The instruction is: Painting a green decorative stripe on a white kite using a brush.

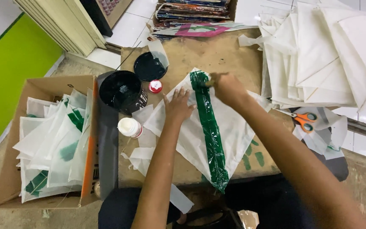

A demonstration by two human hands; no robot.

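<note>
A white diamond-shaped paper kite (pixel 234 131) lies on a brown cardboard work surface (pixel 208 53). A wet, glossy green stripe (pixel 210 131) runs down its middle from top to bottom tip. My left hand (pixel 177 106) presses flat on the kite's left side, fingers spread. Over the stripe's upper end, my right hand (pixel 227 87) is closed around a brush whose tip (pixel 210 79) touches the green paint.
A black tub of dark paint (pixel 119 89) and its lid (pixel 149 65) sit left of the kite, with a white bottle (pixel 128 127) and red cap (pixel 155 86). A cardboard box (pixel 43 85) at left holds painted kites. Blank white kites (pixel 327 51) are stacked right, orange scissors (pixel 303 119) below them.
</note>
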